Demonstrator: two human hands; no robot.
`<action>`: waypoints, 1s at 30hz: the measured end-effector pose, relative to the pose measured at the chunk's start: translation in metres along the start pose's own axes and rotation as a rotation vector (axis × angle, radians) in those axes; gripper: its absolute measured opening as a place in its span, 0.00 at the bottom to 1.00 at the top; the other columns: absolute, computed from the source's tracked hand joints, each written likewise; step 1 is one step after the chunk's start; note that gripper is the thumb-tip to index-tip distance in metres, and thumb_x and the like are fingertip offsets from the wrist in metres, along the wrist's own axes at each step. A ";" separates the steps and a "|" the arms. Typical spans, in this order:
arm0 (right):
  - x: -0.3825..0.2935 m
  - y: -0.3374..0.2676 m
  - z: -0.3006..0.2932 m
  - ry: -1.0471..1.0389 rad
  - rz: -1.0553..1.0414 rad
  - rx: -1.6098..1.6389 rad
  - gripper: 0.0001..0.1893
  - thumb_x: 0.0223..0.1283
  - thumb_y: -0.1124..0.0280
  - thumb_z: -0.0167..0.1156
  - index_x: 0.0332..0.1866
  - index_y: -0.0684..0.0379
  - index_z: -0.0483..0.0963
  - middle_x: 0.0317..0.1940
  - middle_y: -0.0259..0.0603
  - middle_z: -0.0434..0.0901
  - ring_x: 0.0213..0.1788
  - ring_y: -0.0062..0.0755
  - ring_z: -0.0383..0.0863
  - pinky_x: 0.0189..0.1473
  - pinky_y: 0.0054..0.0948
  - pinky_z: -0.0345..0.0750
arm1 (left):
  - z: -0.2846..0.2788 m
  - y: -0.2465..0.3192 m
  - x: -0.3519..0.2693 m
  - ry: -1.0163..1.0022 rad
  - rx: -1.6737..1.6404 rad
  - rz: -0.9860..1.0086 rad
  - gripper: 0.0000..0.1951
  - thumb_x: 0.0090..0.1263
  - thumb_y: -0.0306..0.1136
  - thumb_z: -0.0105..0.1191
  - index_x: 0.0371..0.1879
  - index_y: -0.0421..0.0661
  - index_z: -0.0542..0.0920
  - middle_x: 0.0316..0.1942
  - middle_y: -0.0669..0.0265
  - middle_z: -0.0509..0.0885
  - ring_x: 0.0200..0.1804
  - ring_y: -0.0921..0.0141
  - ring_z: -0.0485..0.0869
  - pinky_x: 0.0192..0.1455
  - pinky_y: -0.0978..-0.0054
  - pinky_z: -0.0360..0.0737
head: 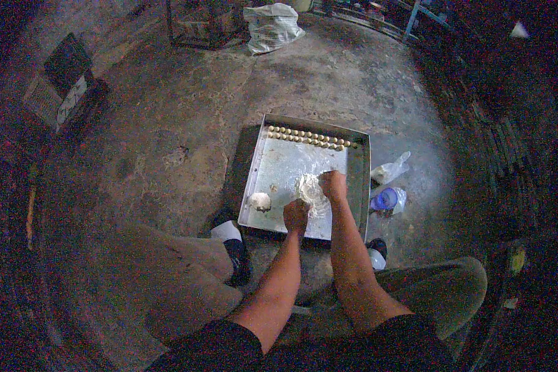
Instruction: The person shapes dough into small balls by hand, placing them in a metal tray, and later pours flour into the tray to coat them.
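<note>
A large square metal tray (279, 162) lies on the floor before me. Near its middle is a patch of white flour or dough (309, 188), with my left hand (296, 213) at its lower left edge and my right hand (331, 182) at its right edge. Both hands look curled; whether either holds anything cannot be seen. Small round pale balls (307, 138), probably dough, line the tray's far side in two rows. A white lump (260, 201), powdery on top, sits near the tray's left wall.
Right of the tray lie a clear plastic bag (393, 169) with pale contents and a blue cup-like container (386, 198) by another plastic bag (399, 201). A white sack (273, 28) stands at the far side. My feet flank the tray's near corners.
</note>
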State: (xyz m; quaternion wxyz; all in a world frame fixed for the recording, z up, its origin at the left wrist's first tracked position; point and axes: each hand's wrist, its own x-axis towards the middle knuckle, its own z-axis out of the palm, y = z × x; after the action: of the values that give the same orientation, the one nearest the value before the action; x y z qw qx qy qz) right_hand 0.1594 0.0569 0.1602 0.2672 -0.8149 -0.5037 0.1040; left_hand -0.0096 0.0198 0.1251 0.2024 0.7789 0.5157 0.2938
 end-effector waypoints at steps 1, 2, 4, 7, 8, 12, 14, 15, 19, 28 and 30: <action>0.002 0.000 0.002 0.004 -0.037 -0.017 0.10 0.41 0.68 0.72 0.31 0.57 0.83 0.31 0.49 0.84 0.35 0.48 0.85 0.42 0.39 0.81 | -0.002 0.002 0.002 -0.031 0.057 -0.004 0.08 0.64 0.31 0.50 0.32 0.43 0.84 0.30 0.55 0.85 0.38 0.56 0.83 0.46 0.61 0.76; 0.001 0.006 0.002 -0.016 -0.004 -0.008 0.11 0.40 0.68 0.73 0.32 0.57 0.83 0.31 0.49 0.84 0.36 0.48 0.85 0.42 0.39 0.81 | -0.001 0.007 0.002 -0.065 0.109 -0.006 0.08 0.64 0.31 0.50 0.32 0.43 0.84 0.29 0.55 0.84 0.38 0.56 0.83 0.45 0.61 0.77; -0.009 -0.053 0.004 -0.099 -0.011 0.073 0.13 0.38 0.67 0.74 0.32 0.58 0.83 0.31 0.49 0.84 0.36 0.48 0.85 0.41 0.39 0.81 | -0.008 -0.042 0.003 0.161 0.072 0.023 0.08 0.63 0.31 0.52 0.31 0.42 0.83 0.29 0.54 0.84 0.38 0.55 0.83 0.43 0.60 0.77; -0.004 -0.023 0.002 0.085 -0.032 0.076 0.14 0.37 0.65 0.75 0.32 0.58 0.83 0.31 0.49 0.84 0.36 0.48 0.85 0.41 0.40 0.81 | 0.013 -0.015 0.007 0.319 -0.074 0.026 0.08 0.63 0.32 0.52 0.32 0.42 0.83 0.29 0.52 0.84 0.38 0.54 0.83 0.41 0.59 0.78; -0.005 -0.009 -0.001 0.050 -0.017 0.040 0.14 0.38 0.65 0.75 0.33 0.57 0.83 0.32 0.48 0.84 0.37 0.48 0.85 0.41 0.41 0.81 | 0.018 -0.002 0.007 0.346 -0.116 0.001 0.09 0.63 0.33 0.52 0.33 0.42 0.83 0.29 0.52 0.84 0.38 0.54 0.83 0.40 0.59 0.78; -0.020 -0.064 -0.001 0.026 0.003 0.139 0.09 0.45 0.68 0.69 0.31 0.60 0.81 0.29 0.50 0.82 0.35 0.52 0.83 0.41 0.45 0.79 | 0.001 -0.049 0.010 0.184 -0.321 -0.194 0.10 0.65 0.32 0.50 0.37 0.41 0.82 0.33 0.49 0.83 0.38 0.51 0.83 0.42 0.57 0.77; -0.022 -0.018 0.001 0.127 0.043 0.134 0.07 0.47 0.70 0.65 0.29 0.62 0.79 0.27 0.51 0.81 0.35 0.53 0.83 0.41 0.46 0.79 | -0.001 -0.016 0.010 -0.130 -0.128 -0.347 0.10 0.64 0.31 0.49 0.38 0.40 0.81 0.35 0.48 0.83 0.38 0.50 0.82 0.42 0.56 0.77; -0.014 0.009 0.005 0.184 0.003 0.113 0.06 0.47 0.72 0.64 0.29 0.62 0.79 0.28 0.52 0.81 0.35 0.53 0.83 0.41 0.45 0.79 | 0.004 -0.002 0.013 -0.079 -0.141 -0.294 0.10 0.64 0.31 0.49 0.38 0.40 0.81 0.35 0.48 0.83 0.38 0.50 0.82 0.43 0.56 0.77; -0.010 0.006 0.036 -0.066 0.110 0.013 0.11 0.44 0.74 0.62 0.36 0.57 0.82 0.37 0.52 0.83 0.42 0.52 0.83 0.45 0.43 0.79 | 0.001 -0.056 0.017 0.243 -0.036 -0.216 0.14 0.62 0.31 0.53 0.43 0.37 0.80 0.42 0.48 0.82 0.50 0.50 0.79 0.54 0.57 0.75; -0.037 0.061 0.048 0.014 0.040 0.024 0.16 0.44 0.76 0.54 0.41 0.60 0.80 0.38 0.58 0.79 0.43 0.56 0.80 0.49 0.45 0.77 | -0.007 -0.062 0.040 0.003 0.114 -0.174 0.21 0.59 0.22 0.48 0.54 0.36 0.75 0.53 0.47 0.77 0.62 0.49 0.70 0.67 0.57 0.64; -0.038 0.057 0.039 -0.059 0.050 0.047 0.18 0.45 0.76 0.53 0.45 0.60 0.78 0.45 0.58 0.77 0.48 0.55 0.78 0.52 0.45 0.75 | -0.018 -0.062 0.053 0.024 0.128 -0.094 0.23 0.58 0.20 0.47 0.56 0.40 0.75 0.56 0.48 0.76 0.62 0.50 0.70 0.67 0.59 0.65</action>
State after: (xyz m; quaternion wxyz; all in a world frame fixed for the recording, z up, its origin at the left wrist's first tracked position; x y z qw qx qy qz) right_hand 0.1679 0.0163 0.0928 0.2686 -0.8174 -0.4882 0.1462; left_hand -0.0489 0.0931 0.1134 0.1594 0.7616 0.5719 0.2597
